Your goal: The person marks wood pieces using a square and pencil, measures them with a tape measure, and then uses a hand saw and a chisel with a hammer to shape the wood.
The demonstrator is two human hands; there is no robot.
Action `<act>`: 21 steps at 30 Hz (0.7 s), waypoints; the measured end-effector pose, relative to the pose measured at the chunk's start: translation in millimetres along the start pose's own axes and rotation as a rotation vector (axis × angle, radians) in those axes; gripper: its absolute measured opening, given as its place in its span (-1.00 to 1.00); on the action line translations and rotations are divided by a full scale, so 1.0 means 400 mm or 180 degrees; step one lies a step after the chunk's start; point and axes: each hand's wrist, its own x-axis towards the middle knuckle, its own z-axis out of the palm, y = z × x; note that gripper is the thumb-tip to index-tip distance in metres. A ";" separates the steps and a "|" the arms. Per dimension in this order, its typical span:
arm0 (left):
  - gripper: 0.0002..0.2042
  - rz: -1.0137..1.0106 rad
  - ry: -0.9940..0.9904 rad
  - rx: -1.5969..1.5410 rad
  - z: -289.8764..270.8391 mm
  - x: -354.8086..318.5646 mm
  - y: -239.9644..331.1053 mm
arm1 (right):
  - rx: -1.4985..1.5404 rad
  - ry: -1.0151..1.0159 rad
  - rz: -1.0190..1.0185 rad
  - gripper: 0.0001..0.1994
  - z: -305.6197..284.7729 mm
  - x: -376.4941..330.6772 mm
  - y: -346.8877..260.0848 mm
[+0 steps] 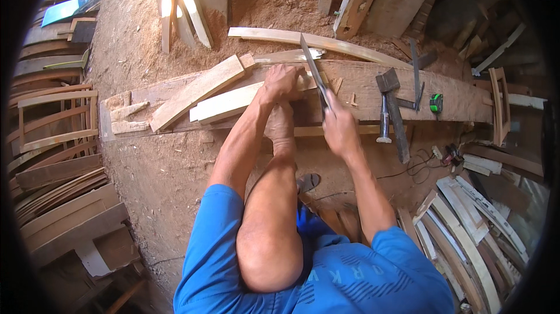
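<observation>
My right hand (340,127), slightly blurred, is closed round the handle of a saw. The saw's narrow blade (310,64) slants up and left, seen nearly edge-on, against the end of a pale wooden piece (230,103). My left hand (284,80) is closed over that piece beside the blade, its fingertips partly hidden. Just below it, my bare foot presses on the same piece. Underneath lies a long thick plank (361,95). Another board (198,92) rests slantwise on the plank to the left.
On the plank's right stand a hammer (384,118), a dark-handled tool (399,133), a metal square (416,74) and a green-black tape measure (436,103). A long curved strip (326,41) lies beyond. Stacked wood (466,215) and frames (58,115) line both sides; a sandal (308,182) is on the ground.
</observation>
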 end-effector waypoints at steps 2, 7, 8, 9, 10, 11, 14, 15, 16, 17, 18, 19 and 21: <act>-0.48 -0.0141 -0.0129 0.0044 -0.006 0.009 -0.002 | 0.0036 -0.0135 0.0214 -0.52 -0.053 -0.144 -0.018; -0.47 -0.0127 -0.0155 -0.0024 0.000 0.016 0.022 | -0.0112 0.0234 -0.0076 -0.49 -0.053 -0.267 0.033; -0.48 -0.0102 0.0003 -0.0011 0.010 0.023 0.000 | 0.0018 0.0257 -0.0108 -0.50 -0.032 -0.230 0.019; -0.50 -0.0076 0.0162 0.0005 0.022 0.027 -0.018 | 0.0148 0.0280 -0.0141 -0.51 -0.021 -0.184 0.011; -0.50 -0.0042 0.0110 -0.0019 0.065 0.023 -0.005 | -0.0076 0.0397 -0.0355 -0.51 -0.004 -0.120 0.054; -0.45 -0.0065 0.0320 0.0116 0.068 0.024 -0.006 | -0.0051 0.0425 -0.0413 -0.51 -0.013 -0.106 0.038; -0.38 -0.0063 0.0444 0.0170 0.051 0.018 0.001 | 0.0085 0.0073 0.0191 -0.52 -0.052 -0.118 0.009; -0.38 -0.0048 0.0375 0.0096 0.042 0.015 0.008 | 0.0081 0.0075 0.0216 -0.52 -0.057 -0.126 0.013; -0.36 -0.0212 0.0281 -0.0013 0.011 0.018 0.021 | 0.0233 0.0099 0.0264 -0.52 -0.062 -0.129 0.011; -0.36 -0.0201 0.0295 -0.0008 0.006 0.021 0.019 | 0.0383 0.0124 0.0314 -0.52 -0.068 -0.133 0.012; -0.36 -0.0171 0.0193 -0.0081 0.000 0.024 0.014 | 0.0379 0.0142 0.0305 -0.52 -0.077 -0.143 0.017; -0.36 -0.0150 0.0071 -0.0161 -0.002 0.020 0.010 | 0.0535 0.0457 0.0096 -0.52 -0.088 -0.160 0.025; -0.36 -0.0183 -0.0121 -0.0208 -0.011 0.027 0.001 | 0.0681 0.0783 -0.0099 -0.52 -0.103 -0.170 0.031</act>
